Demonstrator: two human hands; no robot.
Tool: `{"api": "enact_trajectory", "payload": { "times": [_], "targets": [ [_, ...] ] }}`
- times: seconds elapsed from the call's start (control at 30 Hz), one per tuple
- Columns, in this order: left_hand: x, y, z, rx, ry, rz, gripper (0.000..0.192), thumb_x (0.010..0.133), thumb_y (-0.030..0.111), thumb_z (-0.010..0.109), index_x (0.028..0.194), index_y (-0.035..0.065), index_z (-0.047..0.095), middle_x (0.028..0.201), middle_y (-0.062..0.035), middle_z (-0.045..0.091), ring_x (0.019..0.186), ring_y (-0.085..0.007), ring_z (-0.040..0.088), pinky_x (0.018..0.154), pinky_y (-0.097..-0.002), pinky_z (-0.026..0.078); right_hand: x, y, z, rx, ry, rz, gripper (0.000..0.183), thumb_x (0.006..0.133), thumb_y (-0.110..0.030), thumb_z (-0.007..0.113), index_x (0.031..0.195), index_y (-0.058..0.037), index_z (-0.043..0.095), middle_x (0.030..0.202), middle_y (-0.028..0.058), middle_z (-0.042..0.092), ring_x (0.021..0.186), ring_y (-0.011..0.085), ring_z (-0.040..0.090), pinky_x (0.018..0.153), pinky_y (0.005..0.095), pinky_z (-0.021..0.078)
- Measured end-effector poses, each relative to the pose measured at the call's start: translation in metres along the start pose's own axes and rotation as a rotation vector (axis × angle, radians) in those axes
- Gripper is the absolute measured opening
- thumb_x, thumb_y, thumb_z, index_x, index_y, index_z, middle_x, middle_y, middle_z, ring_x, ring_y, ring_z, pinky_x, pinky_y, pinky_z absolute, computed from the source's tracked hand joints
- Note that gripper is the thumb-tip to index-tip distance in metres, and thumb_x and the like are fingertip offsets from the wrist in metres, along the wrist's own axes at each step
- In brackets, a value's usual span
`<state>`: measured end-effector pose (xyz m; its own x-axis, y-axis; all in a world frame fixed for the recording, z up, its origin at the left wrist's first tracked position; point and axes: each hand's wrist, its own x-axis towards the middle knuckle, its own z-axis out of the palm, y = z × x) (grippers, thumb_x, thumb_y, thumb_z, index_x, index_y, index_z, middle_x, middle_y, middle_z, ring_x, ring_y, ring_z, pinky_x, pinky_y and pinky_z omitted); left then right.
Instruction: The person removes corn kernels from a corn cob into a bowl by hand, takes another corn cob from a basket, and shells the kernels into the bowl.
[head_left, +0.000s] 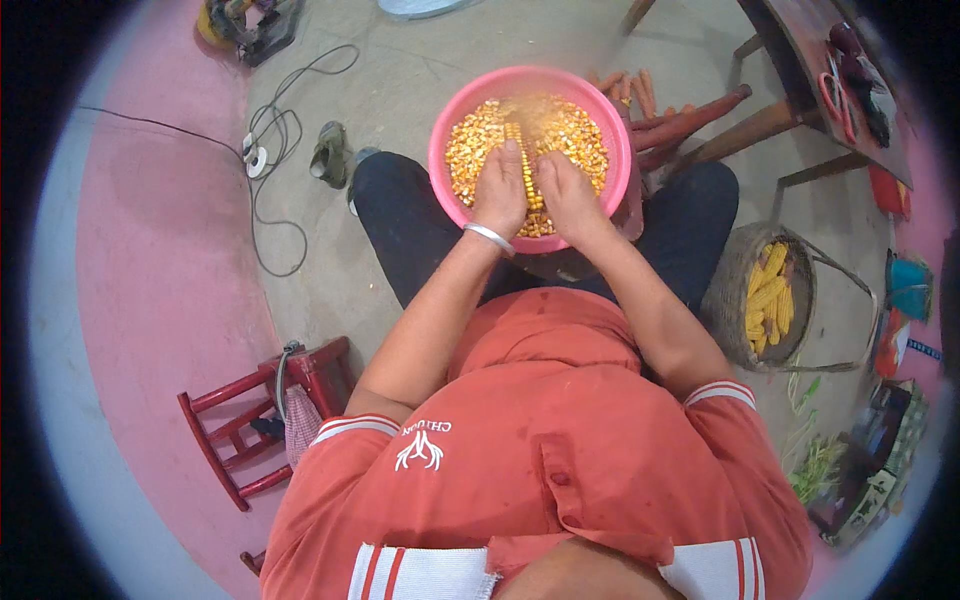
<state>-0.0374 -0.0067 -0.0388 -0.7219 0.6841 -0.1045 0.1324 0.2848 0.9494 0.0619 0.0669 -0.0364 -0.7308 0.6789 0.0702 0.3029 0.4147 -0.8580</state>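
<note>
A corn cob (529, 182) with rows of yellow kernels lies lengthwise along my left hand (501, 187), which grips it with the thumb near its far end. A silver bracelet (489, 238) circles that wrist. Close against the cob's right side, my right hand (570, 196) is curled; its fingers' undersides are hidden, so I cannot tell whether it holds anything. Both hands are inside a pink plastic basin (622, 161) between my knees. Loose corn kernels (574, 135) cover the basin's bottom. A blurred patch hides part of the far kernels.
Stripped cobs (643, 94) lie on the floor beyond the basin, by a reddish wooden stool leg (694, 118). At right stands a woven basket (724, 300) of yellow cobs (769, 300). A table (806, 49) bears scissors (837, 105). Left are a cable (259, 202), a shoe (329, 155) and a red chair (240, 427).
</note>
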Motion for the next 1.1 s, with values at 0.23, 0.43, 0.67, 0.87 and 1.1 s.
{"api": "enact_trajectory", "payload": {
  "times": [0.23, 0.43, 0.67, 0.87, 1.1],
  "targets": [
    [-0.005, 0.037, -0.02, -0.614, -0.249, -0.481, 0.051, 0.1, 0.041, 0.025, 0.113, -0.0015, 0.051, 0.093, -0.0113, 0.062, 0.08, -0.0186, 0.061, 0.074, -0.0326, 0.05, 0.004, -0.002, -0.017, 0.988, -0.143, 0.543, 0.028, 0.094, -0.022, 0.04, 0.099, 0.0009, 0.054, 0.078, 0.0125, 0.058, 0.065, 0.0235, 0.059, 0.06, 0.0381, 0.0502],
    [0.002, 0.006, -0.023, -0.691, -0.104, -0.405, 0.049, 0.1, 0.041, 0.024, 0.126, 0.0051, 0.046, 0.111, -0.0095, 0.06, 0.092, -0.017, 0.062, 0.076, -0.0321, 0.053, 0.027, -0.005, -0.032, 1.362, -0.188, 0.718, 0.047, 0.097, -0.036, 0.035, 0.11, 0.0061, 0.052, 0.094, 0.0129, 0.058, 0.085, 0.0265, 0.059, 0.081, 0.0391, 0.0512],
    [0.013, -0.027, -0.015, -0.59, -0.099, -0.259, 0.051, 0.1, 0.04, 0.027, 0.126, 0.0006, 0.046, 0.112, -0.0111, 0.059, 0.097, -0.0189, 0.06, 0.083, -0.0339, 0.05, 0.053, -0.012, -0.046, 0.26, 0.044, 0.037, 0.059, 0.096, -0.048, 0.037, 0.102, 0.0058, 0.06, 0.091, 0.0136, 0.063, 0.087, 0.0236, 0.059, 0.082, 0.0363, 0.0462],
    [0.0, 0.008, -0.009, -0.511, -0.019, -0.213, 0.05, 0.1, 0.037, 0.031, 0.108, -0.0055, 0.056, 0.097, -0.0111, 0.059, 0.087, -0.0162, 0.054, 0.079, -0.0322, 0.045, -0.009, -0.024, -0.015, -0.146, -0.286, 0.068, 0.06, 0.093, -0.052, 0.039, 0.087, 0.0038, 0.06, 0.078, 0.0238, 0.063, 0.075, 0.0391, 0.062, 0.07, 0.047, 0.0464],
    [-0.006, 0.007, -0.003, -0.65, -0.034, -0.301, 0.052, 0.099, 0.041, 0.033, 0.114, -0.0038, 0.055, 0.096, -0.0099, 0.058, 0.084, -0.0149, 0.053, 0.076, -0.0295, 0.046, -0.023, -0.032, -0.007, -0.046, -0.096, 0.04, 0.054, 0.097, -0.042, 0.031, 0.083, 0.0022, 0.06, 0.072, 0.0284, 0.059, 0.073, 0.0463, 0.058, 0.067, 0.0531, 0.0439]
  ]
}}
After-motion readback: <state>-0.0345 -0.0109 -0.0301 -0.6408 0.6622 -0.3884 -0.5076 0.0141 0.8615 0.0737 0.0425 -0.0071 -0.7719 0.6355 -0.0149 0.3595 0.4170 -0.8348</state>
